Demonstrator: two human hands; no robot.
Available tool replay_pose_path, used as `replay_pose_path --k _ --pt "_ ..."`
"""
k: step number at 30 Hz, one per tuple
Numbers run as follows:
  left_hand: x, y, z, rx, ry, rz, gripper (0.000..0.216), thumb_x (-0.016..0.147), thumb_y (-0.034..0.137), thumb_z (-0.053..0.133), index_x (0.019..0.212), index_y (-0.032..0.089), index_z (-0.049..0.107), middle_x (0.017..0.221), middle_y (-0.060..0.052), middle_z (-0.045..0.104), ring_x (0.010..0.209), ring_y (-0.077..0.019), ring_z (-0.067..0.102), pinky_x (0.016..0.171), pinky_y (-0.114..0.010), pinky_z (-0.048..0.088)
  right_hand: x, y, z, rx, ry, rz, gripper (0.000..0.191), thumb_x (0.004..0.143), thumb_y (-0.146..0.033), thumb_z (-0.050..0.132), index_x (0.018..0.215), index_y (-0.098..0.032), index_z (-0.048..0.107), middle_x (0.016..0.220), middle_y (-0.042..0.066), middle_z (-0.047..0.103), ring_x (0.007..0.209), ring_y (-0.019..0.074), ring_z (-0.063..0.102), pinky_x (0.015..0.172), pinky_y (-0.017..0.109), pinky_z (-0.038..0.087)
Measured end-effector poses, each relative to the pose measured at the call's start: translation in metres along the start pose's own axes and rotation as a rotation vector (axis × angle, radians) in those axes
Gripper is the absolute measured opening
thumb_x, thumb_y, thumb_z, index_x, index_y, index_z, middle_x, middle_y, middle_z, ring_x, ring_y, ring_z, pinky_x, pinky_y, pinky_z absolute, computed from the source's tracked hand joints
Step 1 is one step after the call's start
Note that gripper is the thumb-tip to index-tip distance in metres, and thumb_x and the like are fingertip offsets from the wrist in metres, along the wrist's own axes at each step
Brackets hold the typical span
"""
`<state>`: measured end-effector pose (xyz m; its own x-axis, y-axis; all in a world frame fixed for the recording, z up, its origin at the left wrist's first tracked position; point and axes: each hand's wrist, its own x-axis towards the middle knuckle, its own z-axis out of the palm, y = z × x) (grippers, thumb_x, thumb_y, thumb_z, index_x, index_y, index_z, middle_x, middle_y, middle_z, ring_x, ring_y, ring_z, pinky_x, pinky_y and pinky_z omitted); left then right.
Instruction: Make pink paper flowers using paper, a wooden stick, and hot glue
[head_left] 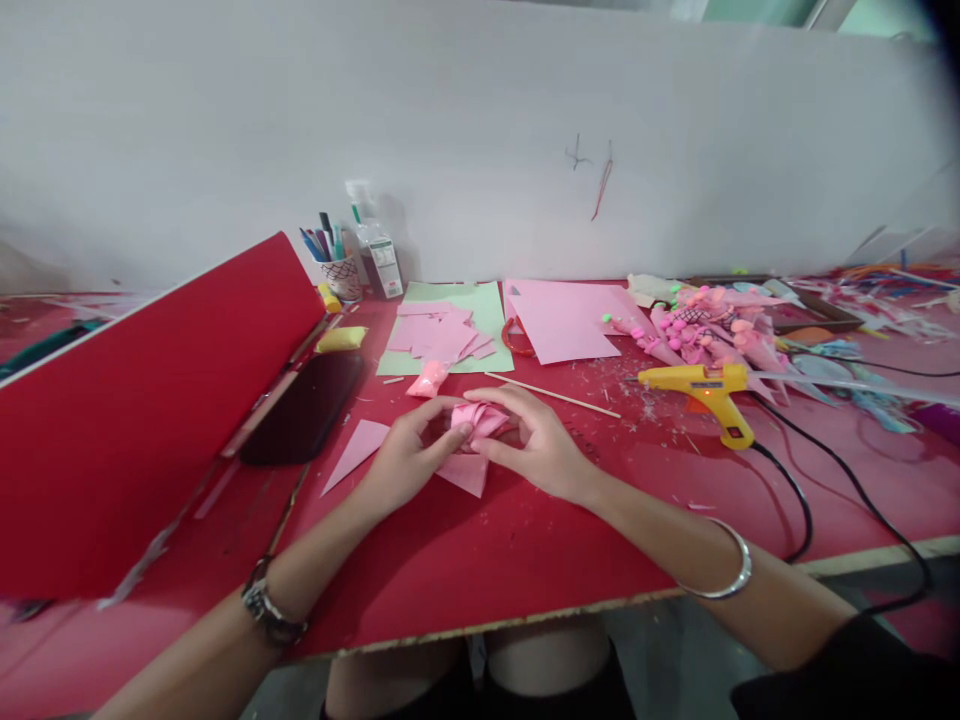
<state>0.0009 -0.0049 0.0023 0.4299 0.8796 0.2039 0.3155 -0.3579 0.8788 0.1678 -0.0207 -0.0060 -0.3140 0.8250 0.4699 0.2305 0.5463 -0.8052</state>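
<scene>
A small pink paper flower (480, 420) sits on the red table (525, 560) between my two hands. My left hand (409, 455) pinches its left side with thumb and fingers closed on the folds. My right hand (536, 440) curls over its right side, fingers bent round the paper. A pink paper triangle (356, 450) lies flat just left of my left hand, and another pink scrap (466, 472) lies under the flower. A thin wooden stick (551, 394) lies just beyond my right hand.
A yellow glue gun (705, 390) with a black cord rests to the right. Pink paper cones (697, 335), pink sheets (566, 320) and pink squares on green paper (442, 335) lie behind. A red board (142, 420) leans at left beside a black case (304, 410), pen cup (337, 265) and bottle (377, 250).
</scene>
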Motion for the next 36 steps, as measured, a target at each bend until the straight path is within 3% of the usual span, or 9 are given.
replay_pose_path --k 5,10,23,29,36 --pt "0.001 0.002 -0.003 -0.104 -0.043 -0.11 0.025 0.079 0.033 0.049 0.096 0.015 0.056 0.075 0.0 0.06 0.066 -0.0111 0.055 0.064 -0.021 0.045 -0.001 -0.004 -0.002 -0.154 -0.058 -0.039 0.038 0.074 -0.025 0.058 0.111 -0.028 0.047 0.098 0.003 0.048 0.091 0.015 0.049 0.079 0.033 0.045" --pt "0.001 -0.002 -0.002 -0.24 -0.078 -0.199 0.027 0.075 0.032 0.055 0.098 0.018 0.058 0.083 -0.002 0.062 0.078 -0.0135 0.056 0.072 -0.024 0.045 -0.001 -0.003 -0.002 -0.306 -0.032 -0.097 0.033 0.077 -0.027 0.054 0.109 -0.026 0.048 0.099 0.004 0.047 0.093 0.0156 0.048 0.081 0.033 0.044" --pt "0.0 -0.008 0.0 -0.68 -0.141 -0.368 0.026 0.07 0.024 0.063 0.095 0.02 0.062 0.087 -0.002 0.065 0.077 -0.0103 0.059 0.074 -0.023 0.047 -0.001 -0.003 -0.002 -0.285 -0.057 -0.191 0.026 0.081 -0.024 0.048 0.106 -0.025 0.051 0.101 0.003 0.054 0.094 0.0135 0.051 0.083 0.029 0.044" --pt "-0.001 -0.006 -0.001 -0.741 -0.173 -0.443 0.024 0.072 0.02 0.062 0.096 0.019 0.062 0.088 -0.003 0.065 0.079 -0.0098 0.06 0.075 -0.021 0.047 0.0 -0.003 -0.004 -0.287 -0.082 -0.194 0.022 0.081 -0.022 0.049 0.102 -0.022 0.055 0.097 0.004 0.053 0.091 0.0126 0.052 0.082 0.027 0.044" --pt "-0.001 -0.004 -0.002 -0.676 -0.166 -0.429 0.024 0.071 0.021 0.062 0.095 0.018 0.062 0.089 -0.003 0.064 0.073 -0.0089 0.059 0.07 -0.02 0.046 -0.001 -0.001 -0.004 -0.269 -0.086 -0.2 0.022 0.08 -0.024 0.05 0.102 -0.023 0.054 0.097 0.003 0.053 0.091 0.0125 0.052 0.081 0.027 0.045"
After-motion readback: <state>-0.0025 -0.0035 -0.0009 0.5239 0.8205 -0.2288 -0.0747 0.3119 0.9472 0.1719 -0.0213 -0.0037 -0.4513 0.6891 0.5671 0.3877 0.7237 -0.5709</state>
